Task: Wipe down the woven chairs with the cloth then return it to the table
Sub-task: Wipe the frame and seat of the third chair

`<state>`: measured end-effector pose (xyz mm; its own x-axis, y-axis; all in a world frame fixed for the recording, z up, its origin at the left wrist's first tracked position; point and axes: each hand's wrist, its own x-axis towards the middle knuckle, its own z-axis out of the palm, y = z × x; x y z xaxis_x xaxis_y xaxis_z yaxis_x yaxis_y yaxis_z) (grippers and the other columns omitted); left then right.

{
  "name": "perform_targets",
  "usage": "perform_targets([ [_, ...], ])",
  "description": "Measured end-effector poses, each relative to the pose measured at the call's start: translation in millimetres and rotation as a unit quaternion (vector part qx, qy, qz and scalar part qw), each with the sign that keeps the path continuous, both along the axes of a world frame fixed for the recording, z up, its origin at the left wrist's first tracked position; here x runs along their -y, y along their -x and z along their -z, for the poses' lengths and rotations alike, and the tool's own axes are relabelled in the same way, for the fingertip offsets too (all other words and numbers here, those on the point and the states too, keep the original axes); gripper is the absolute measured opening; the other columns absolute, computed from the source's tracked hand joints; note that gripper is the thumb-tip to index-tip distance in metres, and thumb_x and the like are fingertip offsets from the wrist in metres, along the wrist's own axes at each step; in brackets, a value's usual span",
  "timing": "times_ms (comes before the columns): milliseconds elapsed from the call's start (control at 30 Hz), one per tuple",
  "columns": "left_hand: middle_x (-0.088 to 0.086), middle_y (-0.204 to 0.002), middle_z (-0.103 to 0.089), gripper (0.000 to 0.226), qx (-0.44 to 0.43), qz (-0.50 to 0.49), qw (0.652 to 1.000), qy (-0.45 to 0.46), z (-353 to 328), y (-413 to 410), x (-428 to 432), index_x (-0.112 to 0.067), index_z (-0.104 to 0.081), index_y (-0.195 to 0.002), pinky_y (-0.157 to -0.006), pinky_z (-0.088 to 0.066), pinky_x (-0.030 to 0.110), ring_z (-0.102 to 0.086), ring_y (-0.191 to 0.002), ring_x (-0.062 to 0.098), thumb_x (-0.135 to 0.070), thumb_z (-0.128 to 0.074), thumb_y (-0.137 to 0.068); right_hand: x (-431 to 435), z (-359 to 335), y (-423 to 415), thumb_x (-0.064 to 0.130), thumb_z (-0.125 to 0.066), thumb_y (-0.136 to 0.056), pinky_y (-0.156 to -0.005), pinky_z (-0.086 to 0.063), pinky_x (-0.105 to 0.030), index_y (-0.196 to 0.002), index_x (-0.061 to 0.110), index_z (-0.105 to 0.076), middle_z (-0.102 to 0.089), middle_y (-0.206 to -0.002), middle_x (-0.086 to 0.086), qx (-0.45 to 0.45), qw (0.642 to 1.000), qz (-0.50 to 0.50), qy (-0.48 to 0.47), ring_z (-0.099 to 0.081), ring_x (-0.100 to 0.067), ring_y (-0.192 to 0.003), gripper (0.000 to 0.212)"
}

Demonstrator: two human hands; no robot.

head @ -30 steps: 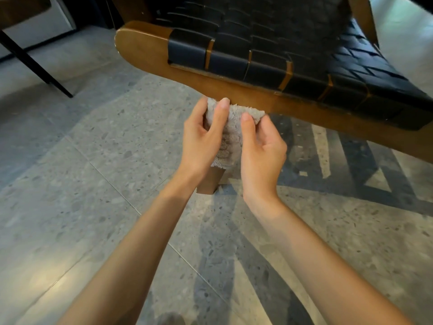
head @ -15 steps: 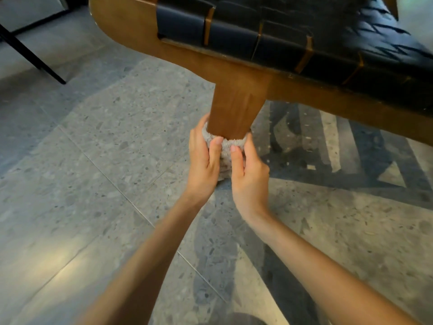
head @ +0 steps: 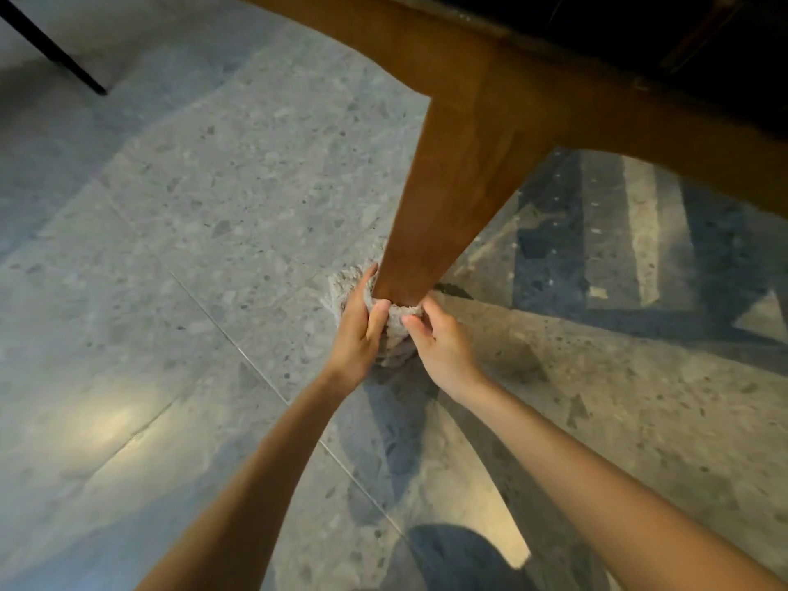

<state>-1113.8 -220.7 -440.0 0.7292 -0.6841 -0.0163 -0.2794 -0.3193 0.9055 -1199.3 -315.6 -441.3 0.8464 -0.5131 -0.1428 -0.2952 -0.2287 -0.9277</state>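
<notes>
Dark slanted leg [head: 55,49]: upper left, well apart from the work. It may belong to the table; cannot tell.
Floor [head: 204,185]: speckled grey tile, grout lines running diagonally.
Left hand [head: 356,328]: fingers curled round the cloth, thumb pressing it onto the near face of the wood, the other fingertips reaching up the left side.
Cloth [head: 396,339]: pale looped towel, wrapped as a collar round the foot of the chair leg, low down near the floor. 1 loose tuft sticks out left of the left hand.
Chair leg [head: 452,198]: brown wood, tapering downward, its lower end hidden inside the cloth.
Right hand [head: 441,345]: thumb and fingers pinch the cloth from the right side. The far fingers are hidden behind the leg.
Seat rail [head: 639,134]: brown wood, joined to the leg's top. The dark woven seat [head: 682,32] above it is barely lit.
Step in hand (judgement): wiping the leg, at the bottom of a stroke.
Technique (judgement): keep both hands squeezing evenly so the collar touches all faces, twist slightly at the foot where dust gathers, and tuck in the loose tuft so it stays off the floor.
Remaining (judgement): the cloth has yet to go back to the table.
</notes>
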Motion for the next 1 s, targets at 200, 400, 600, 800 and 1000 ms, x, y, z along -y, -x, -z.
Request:
perform_targets([
  [200,-0.004,-0.122,-0.059,0.053,-0.034,-0.001,0.999,0.037,-8,5,-7,-0.01,-0.036,-0.139,-0.101,-0.045,0.027,-0.056,-0.112,0.005,-0.005,-0.058,-0.091,-6,-19,8,0.006,-0.061,-0.091,-0.078,-0.052,-0.022,-0.117,0.001,-0.064,-0.072,-0.104,-0.006,0.084,0.99,0.109,-0.021,-0.067,-0.012,-0.094,0.026],
  [400,0.009,-0.148,-0.039,0.054,-0.028,-0.035,0.99,0.136,-56,18,7,-0.016,-0.026,-0.145,-0.111,-0.034,0.04,-0.039,-0.136,0.018,-0.004,-0.047,-0.097,-12,-68,17,0.009,-0.068,-0.087,-0.079,-0.054,-0.015,-0.117,0.006,-0.068,-0.073,-0.103,0.0,0.175,0.96,0.216,0.019,-0.068,-0.001,-0.092,0.03],
  [600,-0.01,-0.14,-0.046,0.055,0.043,-0.072,0.964,0.253,-120,34,36,-0.01,-0.035,-0.144,-0.107,-0.041,0.032,-0.046,-0.128,0.003,-0.01,-0.055,-0.092,-3,-136,28,0.009,-0.069,-0.087,-0.076,-0.056,-0.022,-0.109,0.013,-0.071,-0.074,-0.092,0.008,0.308,0.912,0.27,0.023,-0.07,-0.006,-0.088,0.022],
  [800,0.009,-0.133,-0.057,0.051,0.053,-0.234,0.904,0.353,-158,71,60,-0.001,-0.05,-0.134,-0.102,-0.046,0.035,-0.053,-0.123,0.014,-0.006,-0.065,-0.087,10,-165,43,0.02,-0.071,-0.087,-0.061,-0.055,-0.051,-0.07,0.009,-0.072,-0.066,-0.066,-0.016,0.316,0.908,0.272,0.048,-0.061,-0.032,-0.062,0.019],
  [1000,0.003,-0.103,-0.062,0.02,0.052,-0.332,0.866,0.37,-150,111,63,-0.013,-0.064,-0.098,-0.091,-0.051,0.037,-0.061,-0.103,0.012,0.0,-0.067,-0.083,15,-162,80,0.019,-0.073,-0.084,-0.06,-0.054,-0.024,-0.082,0.015,-0.075,-0.072,-0.072,0.003,0.294,0.926,0.229,0.06,-0.066,-0.011,-0.066,0.005],
])
